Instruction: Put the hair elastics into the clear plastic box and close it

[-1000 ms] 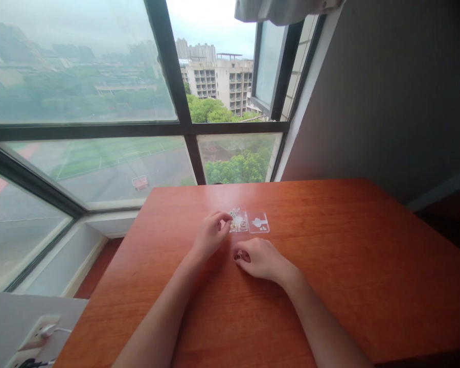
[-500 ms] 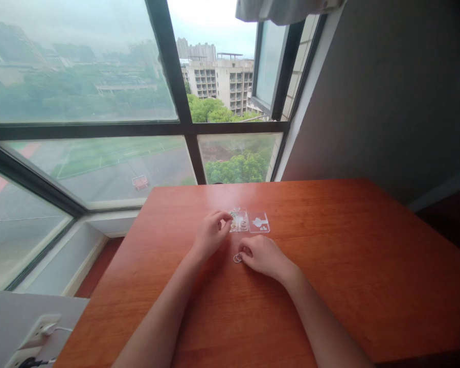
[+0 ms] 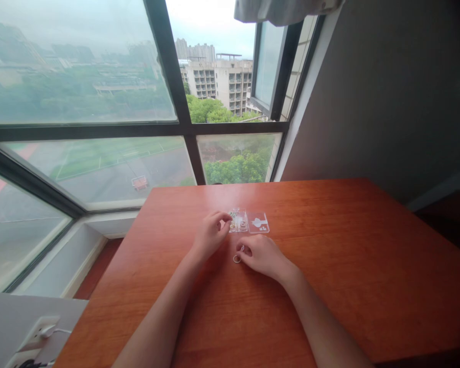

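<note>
A clear plastic compartment box stands on the table with small rings and bits inside, too small to name. My left hand is at its left side, thumb and fingers closed on the box's edge. Below the box, my right hand is closed in a pinch. A pale ring shows between its thumb and fingers, partly hidden. Another pale ring lies flat on the tabletop just under the right fingertips. The transparent lid, with a white printed shape, lies to the right of the compartments.
The reddish-brown wooden table spreads widely to both sides. Dark-framed windows rise behind it, beside a grey wall on the right. A wall socket with plugs is at the lower left.
The two rings lay overlapped by my right fingertips; now one is lifted between those fingers and the other stays on the table. My left hand has barely moved.
</note>
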Tool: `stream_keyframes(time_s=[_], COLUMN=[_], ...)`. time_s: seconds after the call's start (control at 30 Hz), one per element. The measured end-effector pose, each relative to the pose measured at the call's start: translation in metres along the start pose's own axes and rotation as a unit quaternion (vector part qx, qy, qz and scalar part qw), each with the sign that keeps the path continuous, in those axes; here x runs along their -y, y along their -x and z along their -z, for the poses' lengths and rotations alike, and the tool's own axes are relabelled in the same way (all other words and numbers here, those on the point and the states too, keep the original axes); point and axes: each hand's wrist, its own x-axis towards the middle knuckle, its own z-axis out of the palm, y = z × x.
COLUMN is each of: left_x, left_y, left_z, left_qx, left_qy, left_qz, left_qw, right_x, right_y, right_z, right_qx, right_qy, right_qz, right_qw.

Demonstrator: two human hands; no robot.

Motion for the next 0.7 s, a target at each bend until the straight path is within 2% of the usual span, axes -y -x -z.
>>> stream_keyframes(time_s=[0.13, 0.33, 0.43, 0.57, 0.7], left_x=[-0.001, 0.0, 0.0, -0.005, -0.015], left_y=[0.0, 0.0, 0.0, 0.001, 0.003], left_z=[0.0, 0.0, 0.0, -0.001, -0.005], left_qx=[-0.001, -0.001, 0.001, 0.006, 0.038], left_qy=[-0.003, 0.002, 0.001, 0.004, 0.035], left_qz=[0.004, -0.002, -0.005, -0.013, -0.025], left_qw=[1.0, 1.0, 1.0, 1.0, 0.998], right_x=[0.0, 0.001, -0.002, -0.011, -0.016], right_y=[0.001, 0.0, -0.001, -0.005, -0.007], right_z=[-0.003, -0.004, -0.001, 0.002, 0.002], right_qx=[0.024, 0.004, -0.051, -0.162, -0.217], right_qy=[0.009, 0.016, -0.01, -0.05, -0.064], right_qz=[0.016, 0.008, -0.025, -0.081, -0.087], right_qw=[1.0, 1.0, 0.998, 0.982, 0.97])
